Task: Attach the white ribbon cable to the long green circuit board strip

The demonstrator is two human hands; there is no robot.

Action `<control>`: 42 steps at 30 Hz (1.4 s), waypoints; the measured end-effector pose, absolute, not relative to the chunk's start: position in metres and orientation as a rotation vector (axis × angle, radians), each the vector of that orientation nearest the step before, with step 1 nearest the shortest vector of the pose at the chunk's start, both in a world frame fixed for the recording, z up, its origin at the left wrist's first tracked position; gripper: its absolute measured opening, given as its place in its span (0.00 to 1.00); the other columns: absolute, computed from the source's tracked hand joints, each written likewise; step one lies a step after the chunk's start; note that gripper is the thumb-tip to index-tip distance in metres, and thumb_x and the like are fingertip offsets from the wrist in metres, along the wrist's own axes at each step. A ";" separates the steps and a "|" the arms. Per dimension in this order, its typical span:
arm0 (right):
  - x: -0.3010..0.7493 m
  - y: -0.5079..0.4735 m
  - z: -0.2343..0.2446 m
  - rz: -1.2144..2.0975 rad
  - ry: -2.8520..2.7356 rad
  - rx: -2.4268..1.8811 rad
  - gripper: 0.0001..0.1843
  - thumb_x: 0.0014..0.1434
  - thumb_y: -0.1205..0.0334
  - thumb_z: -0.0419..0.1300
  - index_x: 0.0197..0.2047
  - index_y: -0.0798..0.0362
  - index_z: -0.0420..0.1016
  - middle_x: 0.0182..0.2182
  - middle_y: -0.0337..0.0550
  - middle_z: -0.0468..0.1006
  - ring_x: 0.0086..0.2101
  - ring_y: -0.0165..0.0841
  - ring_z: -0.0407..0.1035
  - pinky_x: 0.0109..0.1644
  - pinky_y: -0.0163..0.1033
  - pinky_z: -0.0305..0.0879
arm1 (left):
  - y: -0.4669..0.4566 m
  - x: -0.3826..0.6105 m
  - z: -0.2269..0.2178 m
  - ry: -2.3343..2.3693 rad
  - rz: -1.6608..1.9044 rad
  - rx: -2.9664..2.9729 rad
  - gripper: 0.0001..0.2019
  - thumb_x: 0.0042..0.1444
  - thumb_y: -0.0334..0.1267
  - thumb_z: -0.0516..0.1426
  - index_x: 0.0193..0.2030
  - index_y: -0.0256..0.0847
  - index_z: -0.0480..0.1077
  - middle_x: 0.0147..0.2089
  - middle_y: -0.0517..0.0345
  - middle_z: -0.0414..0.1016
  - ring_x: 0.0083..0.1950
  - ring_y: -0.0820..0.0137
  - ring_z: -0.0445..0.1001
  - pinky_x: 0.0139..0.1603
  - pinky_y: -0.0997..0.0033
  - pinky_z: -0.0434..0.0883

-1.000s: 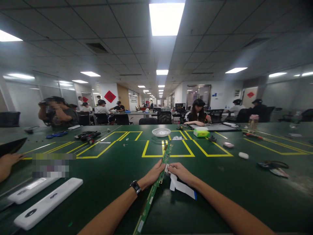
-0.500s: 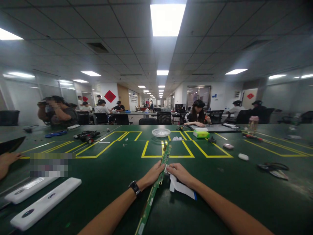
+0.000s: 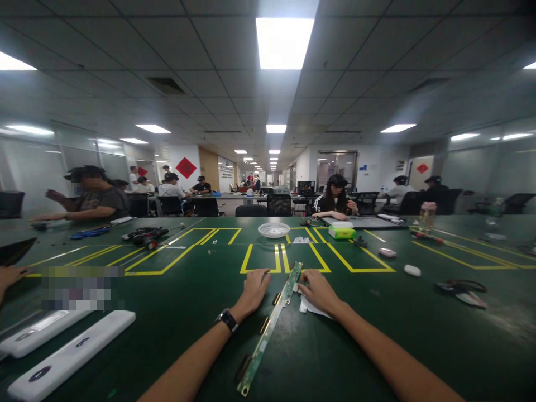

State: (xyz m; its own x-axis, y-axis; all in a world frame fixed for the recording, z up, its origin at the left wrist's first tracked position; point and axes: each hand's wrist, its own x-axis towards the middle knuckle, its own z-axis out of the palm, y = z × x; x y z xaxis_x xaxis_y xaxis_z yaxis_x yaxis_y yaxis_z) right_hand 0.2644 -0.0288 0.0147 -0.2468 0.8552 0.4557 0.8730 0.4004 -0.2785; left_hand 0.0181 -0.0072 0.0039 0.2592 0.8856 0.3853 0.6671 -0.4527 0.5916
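Observation:
A long, narrow green circuit board (image 3: 277, 318) runs diagonally in front of me, with several dark connectors along its left edge. My left hand (image 3: 253, 290), a dark watch on its wrist, is just left of the board, apart from it. Its fingers are loosely bent and hold nothing. At the board's upper right edge, my right hand (image 3: 317, 289) pinches the white end of a flat ribbon cable (image 3: 312, 307). The rest of this cable lies under the hand and is partly hidden.
Two white oblong devices (image 3: 73, 354) lie at the left. A white bowl (image 3: 273, 230), a green tissue pack (image 3: 341, 231) and a white case (image 3: 412, 270) are farther off. Dark cables (image 3: 460, 287) lie right. Other people sit around; a co-worker's hand (image 3: 12, 274) shows at far left.
My left hand has let go of the board and moved left. The board has turned, showing its connectors, and sits lower. My right hand stays by the cable and has shifted slightly right.

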 end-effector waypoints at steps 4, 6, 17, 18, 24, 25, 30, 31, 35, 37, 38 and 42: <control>0.266 -0.031 0.014 -0.006 -2.229 -1.335 0.05 0.58 0.65 0.56 0.32 0.54 0.71 0.35 0.46 0.73 0.39 0.37 0.65 0.44 0.38 0.58 | -0.008 0.014 0.007 1.416 1.022 2.241 0.23 0.64 0.51 0.41 0.56 0.42 0.67 0.55 0.52 0.70 0.57 0.60 0.62 0.59 0.59 0.58; 0.263 -0.034 0.013 0.007 -2.268 -1.263 0.05 0.58 0.66 0.55 0.32 0.54 0.72 0.34 0.45 0.73 0.40 0.36 0.65 0.44 0.38 0.58 | -0.008 0.014 0.008 1.406 1.031 2.250 0.23 0.64 0.50 0.42 0.55 0.42 0.67 0.54 0.52 0.70 0.56 0.61 0.63 0.58 0.59 0.59; 0.264 -0.029 0.015 -0.032 -2.277 -1.286 0.06 0.58 0.66 0.56 0.34 0.55 0.74 0.36 0.45 0.73 0.41 0.36 0.65 0.47 0.39 0.56 | -0.004 0.011 0.006 1.362 1.122 2.298 0.20 0.65 0.47 0.43 0.52 0.41 0.69 0.51 0.52 0.72 0.53 0.63 0.65 0.56 0.62 0.60; 0.266 -0.027 0.015 -0.036 -2.257 -1.315 0.06 0.58 0.66 0.56 0.34 0.55 0.74 0.35 0.46 0.74 0.41 0.36 0.66 0.46 0.39 0.56 | -0.004 0.011 0.006 1.360 1.113 2.301 0.20 0.65 0.47 0.43 0.52 0.41 0.69 0.51 0.51 0.72 0.53 0.63 0.65 0.56 0.62 0.60; 0.254 -0.036 0.014 0.051 -2.308 -1.144 0.04 0.57 0.69 0.57 0.34 0.54 0.73 0.35 0.44 0.74 0.40 0.36 0.66 0.45 0.39 0.58 | -0.005 0.014 0.006 1.310 1.089 2.333 0.20 0.64 0.46 0.44 0.52 0.39 0.68 0.50 0.51 0.72 0.52 0.63 0.65 0.56 0.62 0.60; 0.250 -0.039 0.015 0.070 -2.346 -1.085 0.04 0.57 0.69 0.57 0.35 0.54 0.73 0.35 0.44 0.74 0.40 0.36 0.66 0.46 0.38 0.58 | -0.006 0.014 0.007 1.309 1.089 2.332 0.19 0.64 0.46 0.44 0.52 0.39 0.68 0.50 0.51 0.72 0.52 0.63 0.66 0.56 0.62 0.60; 0.241 -0.042 0.017 0.091 -2.431 -1.015 0.05 0.57 0.66 0.58 0.36 0.53 0.75 0.35 0.44 0.74 0.41 0.36 0.65 0.46 0.39 0.57 | -0.006 0.013 0.006 1.325 1.063 2.347 0.19 0.64 0.45 0.45 0.53 0.39 0.68 0.48 0.50 0.73 0.50 0.62 0.66 0.54 0.63 0.62; 0.243 -0.040 0.018 0.077 -2.411 -1.056 0.05 0.57 0.66 0.58 0.36 0.53 0.75 0.35 0.44 0.74 0.41 0.36 0.65 0.45 0.39 0.57 | -0.006 0.013 0.006 1.325 1.062 2.362 0.18 0.64 0.44 0.46 0.53 0.39 0.68 0.48 0.50 0.73 0.50 0.62 0.66 0.54 0.62 0.61; 0.257 -0.031 0.017 0.014 -2.328 -1.190 0.05 0.57 0.67 0.57 0.33 0.54 0.75 0.33 0.44 0.74 0.39 0.36 0.66 0.45 0.39 0.57 | -0.009 0.014 0.007 1.297 1.078 2.439 0.16 0.62 0.40 0.48 0.53 0.38 0.67 0.47 0.50 0.72 0.51 0.63 0.66 0.54 0.62 0.61; 0.260 -0.029 0.015 0.003 -2.298 -1.207 0.05 0.57 0.68 0.56 0.32 0.54 0.74 0.32 0.44 0.74 0.38 0.36 0.66 0.44 0.39 0.57 | -0.010 0.014 0.008 1.289 1.073 2.468 0.15 0.61 0.38 0.49 0.53 0.38 0.67 0.47 0.51 0.72 0.50 0.62 0.65 0.54 0.61 0.61; 0.259 -0.029 0.015 0.007 -2.295 -1.202 0.06 0.57 0.68 0.55 0.32 0.55 0.73 0.32 0.44 0.74 0.38 0.36 0.66 0.44 0.39 0.58 | -0.011 0.015 0.009 1.291 1.067 2.476 0.15 0.61 0.37 0.49 0.53 0.38 0.67 0.47 0.51 0.72 0.50 0.62 0.65 0.54 0.61 0.61; 0.248 -0.036 0.016 0.054 -2.358 -1.100 0.05 0.57 0.68 0.55 0.34 0.53 0.73 0.34 0.44 0.74 0.39 0.36 0.66 0.44 0.39 0.58 | -0.013 0.015 0.010 1.311 1.036 2.498 0.14 0.61 0.36 0.49 0.52 0.39 0.67 0.48 0.51 0.72 0.51 0.62 0.65 0.54 0.61 0.61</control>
